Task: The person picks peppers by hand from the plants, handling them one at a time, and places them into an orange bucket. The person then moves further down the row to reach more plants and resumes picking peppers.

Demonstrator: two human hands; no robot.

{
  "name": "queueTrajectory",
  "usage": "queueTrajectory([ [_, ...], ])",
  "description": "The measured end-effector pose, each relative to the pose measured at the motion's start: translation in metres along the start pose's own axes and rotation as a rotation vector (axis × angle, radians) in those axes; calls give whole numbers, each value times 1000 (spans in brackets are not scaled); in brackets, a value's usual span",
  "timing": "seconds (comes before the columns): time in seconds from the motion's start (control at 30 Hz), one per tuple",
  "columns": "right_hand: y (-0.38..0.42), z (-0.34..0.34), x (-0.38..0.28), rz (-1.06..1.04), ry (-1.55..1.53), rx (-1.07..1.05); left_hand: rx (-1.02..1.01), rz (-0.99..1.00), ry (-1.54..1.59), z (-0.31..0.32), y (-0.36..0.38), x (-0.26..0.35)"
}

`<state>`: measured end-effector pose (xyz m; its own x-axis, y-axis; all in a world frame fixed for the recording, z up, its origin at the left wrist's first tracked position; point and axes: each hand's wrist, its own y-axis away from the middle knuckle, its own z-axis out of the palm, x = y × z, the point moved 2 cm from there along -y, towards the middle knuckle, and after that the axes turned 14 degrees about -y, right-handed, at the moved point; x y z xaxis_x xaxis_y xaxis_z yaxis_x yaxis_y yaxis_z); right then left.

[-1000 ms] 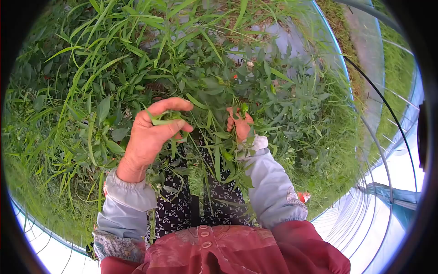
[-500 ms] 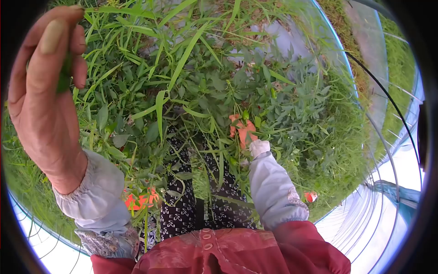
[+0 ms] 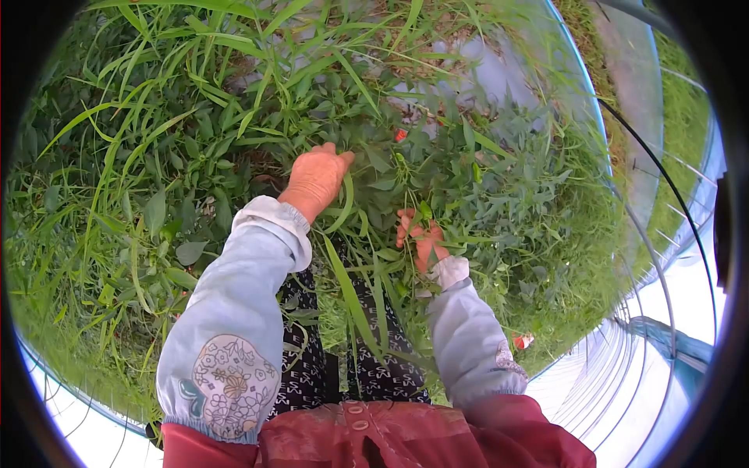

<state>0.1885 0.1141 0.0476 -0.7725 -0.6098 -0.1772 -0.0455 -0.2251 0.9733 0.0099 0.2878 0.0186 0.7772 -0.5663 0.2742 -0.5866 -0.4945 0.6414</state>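
Observation:
My left hand (image 3: 318, 178) reaches into the leafy green plants (image 3: 367, 144) in the middle of the view. Its fingers are bent and closed at the leaves, and what they hold, if anything, is hidden. To the right and nearer my body, my right hand (image 3: 421, 238) has its fingers curled around plant stems, with leaves covering part of it. A small light-green pod or leaf (image 3: 425, 209) shows just above those fingers. Beyond the hands, a small red fruit (image 3: 401, 135) stands out among the foliage.
Long grass blades (image 3: 125, 132) mix with the plants at left and cross in front of my legs (image 3: 382, 343). Grey sheeting (image 3: 495, 70) covers ground at the back. A black hoop (image 3: 663, 160) and netting curve along the right. A red-and-white thing (image 3: 523, 341) lies at lower right.
My left hand has come down from the upper left, where it was raised close to the camera with something green, into the plants at the middle. My right hand stays nearly in place.

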Motion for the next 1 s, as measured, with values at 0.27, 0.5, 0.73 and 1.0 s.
queueTrajectory([
  [0.27,120,104,-96,-860,1401,95,-160,-6,108,-2,38,55],
  [0.5,40,213,-63,-788,1379,-457,61,-17,307,55,25,82],
  [0.73,-96,217,1,-316,2138,-262,149,16,311,67,51,74],
  [1.0,-151,175,-17,-562,2155,-22,-35,-109,585,56,86,50],
])
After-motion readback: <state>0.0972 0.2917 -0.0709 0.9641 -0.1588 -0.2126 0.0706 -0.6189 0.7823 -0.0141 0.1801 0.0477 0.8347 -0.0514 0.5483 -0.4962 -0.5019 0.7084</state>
